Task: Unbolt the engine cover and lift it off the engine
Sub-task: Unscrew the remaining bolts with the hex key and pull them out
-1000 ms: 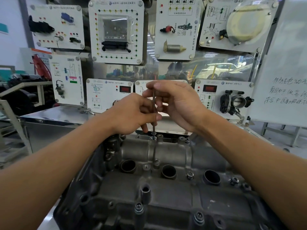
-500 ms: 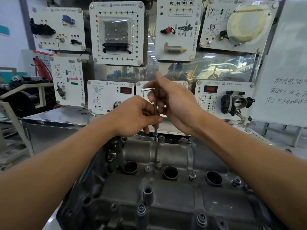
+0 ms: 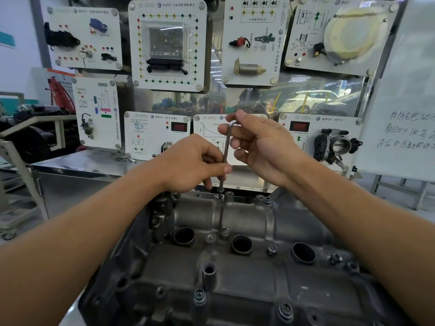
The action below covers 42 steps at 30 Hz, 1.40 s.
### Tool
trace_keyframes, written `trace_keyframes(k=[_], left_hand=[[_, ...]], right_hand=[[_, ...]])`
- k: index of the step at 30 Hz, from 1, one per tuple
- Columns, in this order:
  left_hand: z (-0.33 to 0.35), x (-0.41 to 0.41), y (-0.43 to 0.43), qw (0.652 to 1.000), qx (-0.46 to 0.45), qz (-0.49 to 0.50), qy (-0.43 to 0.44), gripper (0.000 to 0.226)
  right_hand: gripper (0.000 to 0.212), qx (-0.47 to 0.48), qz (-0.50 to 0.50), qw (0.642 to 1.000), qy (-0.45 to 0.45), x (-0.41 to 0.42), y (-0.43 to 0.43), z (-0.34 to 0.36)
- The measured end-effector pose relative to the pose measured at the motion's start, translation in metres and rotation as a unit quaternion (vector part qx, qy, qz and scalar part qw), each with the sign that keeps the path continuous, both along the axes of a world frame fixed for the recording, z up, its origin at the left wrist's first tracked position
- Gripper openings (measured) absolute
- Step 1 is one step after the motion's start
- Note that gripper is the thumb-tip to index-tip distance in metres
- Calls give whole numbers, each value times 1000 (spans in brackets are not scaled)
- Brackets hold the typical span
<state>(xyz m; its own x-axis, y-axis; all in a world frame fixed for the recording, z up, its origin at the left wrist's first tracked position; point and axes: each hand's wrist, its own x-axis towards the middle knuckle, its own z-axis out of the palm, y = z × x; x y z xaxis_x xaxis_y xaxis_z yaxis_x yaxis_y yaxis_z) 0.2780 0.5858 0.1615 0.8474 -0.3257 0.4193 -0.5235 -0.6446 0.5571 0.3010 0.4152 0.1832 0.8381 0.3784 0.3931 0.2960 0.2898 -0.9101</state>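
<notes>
The grey metal engine cover (image 3: 235, 274) fills the lower middle, with three round plug wells and several bolts along its edges. A slim hex key (image 3: 226, 149) stands upright with its tip in a bolt (image 3: 220, 192) at the cover's far edge. My left hand (image 3: 193, 163) pinches the key's lower shaft between thumb and fingers. My right hand (image 3: 261, 144) holds the bent top of the key between thumb and fingertips, its other fingers spread.
Behind the engine stands a steel bench (image 3: 77, 165) with white training boards (image 3: 168, 43) mounted upright. A throttle body (image 3: 336, 144) sits on a board at the right. A whiteboard (image 3: 404, 102) with handwriting leans at the far right.
My right hand has turned the key's bent top: the short arm pointed left half a second ago and now sits under my fingertips. My left hand stays on the shaft.
</notes>
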Motion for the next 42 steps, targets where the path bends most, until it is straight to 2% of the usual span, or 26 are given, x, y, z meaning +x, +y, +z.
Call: trace_keyframes(k=[5, 9, 13, 17, 22, 26, 29, 33, 38, 40, 42], left_hand=[[0, 0, 0, 1000, -6, -4, 1, 18], [0, 2, 0, 1000, -19, -6, 7, 16], [0, 2, 0, 1000, -17, -13, 12, 16], [-1, 3, 0, 1000, -10, 8, 3, 19], [-1, 3, 1, 1000, -1, -1, 4, 21], [-1, 3, 1, 1000, -1, -14, 2, 18], [-1, 4, 1, 1000, -6, -8, -3, 17], [-2, 4, 1, 1000, -13, -3, 4, 16], [-1, 5, 0, 1000, -9, -12, 5, 22], [-1, 3, 0, 1000, 5, 1, -2, 22], [-1, 2, 0, 1000, 3, 3, -5, 21]], right_hand=[[15, -3, -62, 998, -16, -7, 24, 0], [29, -30, -20, 997, -73, -17, 26, -3], [22, -71, -1, 989, -126, -19, 20, -4], [12, -67, 10, 991, -112, -12, 11, 0], [22, -28, 6, 998, -54, -1, -6, 3], [13, -7, -22, 1000, -10, 0, 6, -1], [10, -27, -45, 998, -34, -6, 23, -1], [30, -67, -11, 995, -71, -14, 24, 1], [18, -102, 12, 984, -144, -16, 13, -1], [11, -86, 23, 988, -125, -11, 9, 1], [14, -55, 47, 995, -71, -7, 3, 3]])
